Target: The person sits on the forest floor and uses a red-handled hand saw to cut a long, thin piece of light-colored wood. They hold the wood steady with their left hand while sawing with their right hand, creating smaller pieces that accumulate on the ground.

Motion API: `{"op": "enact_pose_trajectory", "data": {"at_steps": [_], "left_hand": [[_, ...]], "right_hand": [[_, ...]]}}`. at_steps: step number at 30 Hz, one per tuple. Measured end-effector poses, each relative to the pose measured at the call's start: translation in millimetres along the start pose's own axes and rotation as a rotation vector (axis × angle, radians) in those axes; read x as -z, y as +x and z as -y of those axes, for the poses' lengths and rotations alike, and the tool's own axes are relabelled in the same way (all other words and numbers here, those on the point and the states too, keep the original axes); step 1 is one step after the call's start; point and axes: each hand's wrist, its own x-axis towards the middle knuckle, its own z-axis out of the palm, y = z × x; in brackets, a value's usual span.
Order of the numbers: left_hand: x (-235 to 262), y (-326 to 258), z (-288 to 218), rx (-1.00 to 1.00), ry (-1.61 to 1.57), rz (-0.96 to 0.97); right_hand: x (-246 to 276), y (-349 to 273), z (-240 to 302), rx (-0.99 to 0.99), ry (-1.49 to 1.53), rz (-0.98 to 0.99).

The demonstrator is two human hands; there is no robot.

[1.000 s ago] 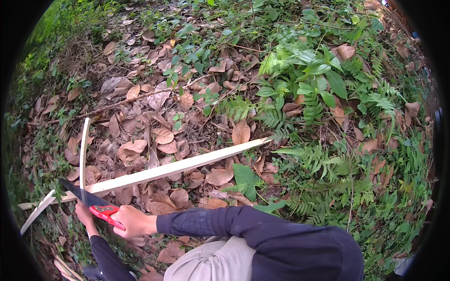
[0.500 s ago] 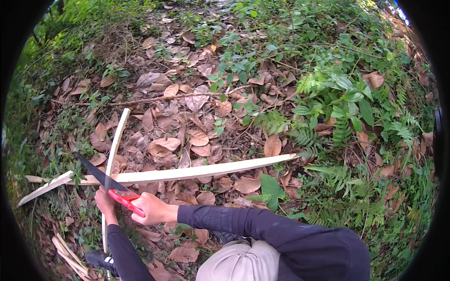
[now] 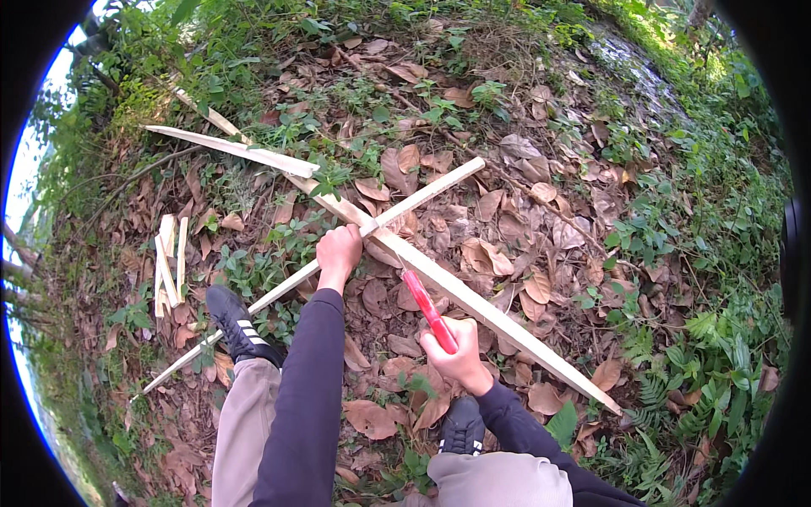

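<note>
Your left hand [image 3: 340, 251] has its grip closed around a thin wooden strip [image 3: 429, 193], just beside the place where that strip crosses over a long pale board [image 3: 473, 297]; your right hand [image 3: 456, 348] has its grip wrapped around the red handle of a saw [image 3: 429, 309], at the near side of the board; the saw's blade shows almost edge-on, pointing away from you toward the board near the crossing, and you cannot tell from here whether it touches the wood. The strip slants from beside your left shoe [image 3: 232, 319] up to the right, past the board; the board runs the other way, from the upper left down to the lower right, over dry brown leaves [image 3: 538, 287]; another pale wooden piece [image 3: 232, 149] lies across the board's upper left part; to the left of your hands, a few short sticks [image 3: 166, 269] lie close together on the ground, near your left shoe; your right shoe [image 3: 461, 425] shows below your right hand; green plants [image 3: 731, 338] grow at the right.
</note>
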Motion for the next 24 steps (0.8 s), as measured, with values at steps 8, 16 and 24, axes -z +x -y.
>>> {"op": "enact_pose_trajectory", "data": {"at_steps": [8,16,24], "left_hand": [[12,-3,-6,0.085,-0.09,0.12],[-5,5,13,-0.081,0.001,0.049],[0,5,14,-0.036,-0.112,0.067]], "right_hand": [[17,-26,-9,0.188,-0.13,0.07],[2,-14,20,-0.003,-0.017,0.016],[19,-19,16,-0.057,-0.029,0.027]]}}
